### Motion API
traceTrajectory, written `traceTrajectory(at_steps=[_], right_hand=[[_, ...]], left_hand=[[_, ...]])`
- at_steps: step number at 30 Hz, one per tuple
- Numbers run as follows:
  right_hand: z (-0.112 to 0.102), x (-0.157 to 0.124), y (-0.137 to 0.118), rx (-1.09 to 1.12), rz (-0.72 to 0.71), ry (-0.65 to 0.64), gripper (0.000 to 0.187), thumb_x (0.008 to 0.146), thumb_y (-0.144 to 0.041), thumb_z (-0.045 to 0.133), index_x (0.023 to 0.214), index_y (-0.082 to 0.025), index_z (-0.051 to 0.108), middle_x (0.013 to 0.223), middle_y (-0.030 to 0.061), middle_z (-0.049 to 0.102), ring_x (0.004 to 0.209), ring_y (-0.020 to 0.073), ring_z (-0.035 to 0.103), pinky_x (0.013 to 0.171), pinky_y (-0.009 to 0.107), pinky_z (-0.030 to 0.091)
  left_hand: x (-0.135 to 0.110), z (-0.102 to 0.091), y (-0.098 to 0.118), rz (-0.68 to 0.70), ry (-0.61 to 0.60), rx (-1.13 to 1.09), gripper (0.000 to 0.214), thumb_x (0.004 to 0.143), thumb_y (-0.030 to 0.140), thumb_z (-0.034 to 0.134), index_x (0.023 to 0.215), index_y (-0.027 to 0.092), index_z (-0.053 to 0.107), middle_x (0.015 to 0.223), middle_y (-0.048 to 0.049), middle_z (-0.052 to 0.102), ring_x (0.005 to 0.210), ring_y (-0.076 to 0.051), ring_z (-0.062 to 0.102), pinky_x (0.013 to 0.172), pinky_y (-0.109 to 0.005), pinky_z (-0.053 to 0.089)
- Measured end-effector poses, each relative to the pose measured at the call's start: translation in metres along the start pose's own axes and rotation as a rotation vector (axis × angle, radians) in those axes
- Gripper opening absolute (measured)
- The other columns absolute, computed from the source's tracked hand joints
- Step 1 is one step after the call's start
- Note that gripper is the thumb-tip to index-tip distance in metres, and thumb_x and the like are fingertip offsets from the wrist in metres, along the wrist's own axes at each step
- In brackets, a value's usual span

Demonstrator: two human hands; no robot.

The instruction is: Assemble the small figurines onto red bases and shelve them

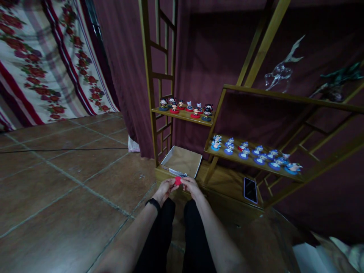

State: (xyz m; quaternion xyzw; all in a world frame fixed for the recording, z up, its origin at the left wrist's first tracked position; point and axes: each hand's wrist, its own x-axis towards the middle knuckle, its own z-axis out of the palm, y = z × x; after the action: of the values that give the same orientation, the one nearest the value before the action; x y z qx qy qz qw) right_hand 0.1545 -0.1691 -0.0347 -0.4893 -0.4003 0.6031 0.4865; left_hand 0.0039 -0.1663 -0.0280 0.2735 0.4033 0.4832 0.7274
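Observation:
In front of my knees, both hands come together over a small red disc (178, 181), similar in colour to some of the figurine bases. My left hand (165, 189) pinches its left edge between thumb and fingers. On the opposite side my right hand (190, 185) is closed at the disc's right edge. Something small and dark shows just past the right fingertips, too small to make out. Right beyond the hands sits a shallow open box (196, 170) with a brown inside, on the bottom shelf of the wooden rack.
Several figurines with red and dark bases stand on the upper left shelf (182, 115). Blue-based figurines line the middle shelf (227, 156). A phone or tablet (250, 190) lies low at right. A clear glass animal figure (280, 74) stands higher up. A cable (62, 150) crosses the tiled floor.

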Motion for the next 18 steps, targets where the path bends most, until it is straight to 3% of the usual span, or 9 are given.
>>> traceTrajectory(at_steps=[10, 18], right_hand=[[0.0, 0.005, 0.005, -0.065, -0.043, 0.101, 0.033, 0.058, -0.044, 0.068, 0.074, -0.016, 0.064, 0.047, -0.0062, 0.049, 0.039, 0.005, 0.04, 0.038, 0.018, 0.035], [0.013, 0.002, 0.005, -0.138, -0.086, 0.098, 0.02, 0.058, -0.035, 0.066, 0.066, -0.018, 0.061, 0.051, -0.0058, 0.05, 0.042, 0.0064, 0.042, 0.036, 0.017, 0.035]], left_hand=[[-0.003, 0.003, 0.0, 0.014, -0.062, -0.054, 0.007, 0.068, 0.011, 0.067, 0.075, 0.009, 0.066, 0.076, -0.0084, 0.068, 0.069, -0.014, 0.064, 0.072, -0.026, 0.053], [0.0, 0.001, -0.002, 0.052, -0.043, -0.093, 0.012, 0.063, 0.008, 0.072, 0.073, 0.01, 0.065, 0.073, -0.0061, 0.068, 0.071, -0.014, 0.065, 0.073, -0.025, 0.053]])
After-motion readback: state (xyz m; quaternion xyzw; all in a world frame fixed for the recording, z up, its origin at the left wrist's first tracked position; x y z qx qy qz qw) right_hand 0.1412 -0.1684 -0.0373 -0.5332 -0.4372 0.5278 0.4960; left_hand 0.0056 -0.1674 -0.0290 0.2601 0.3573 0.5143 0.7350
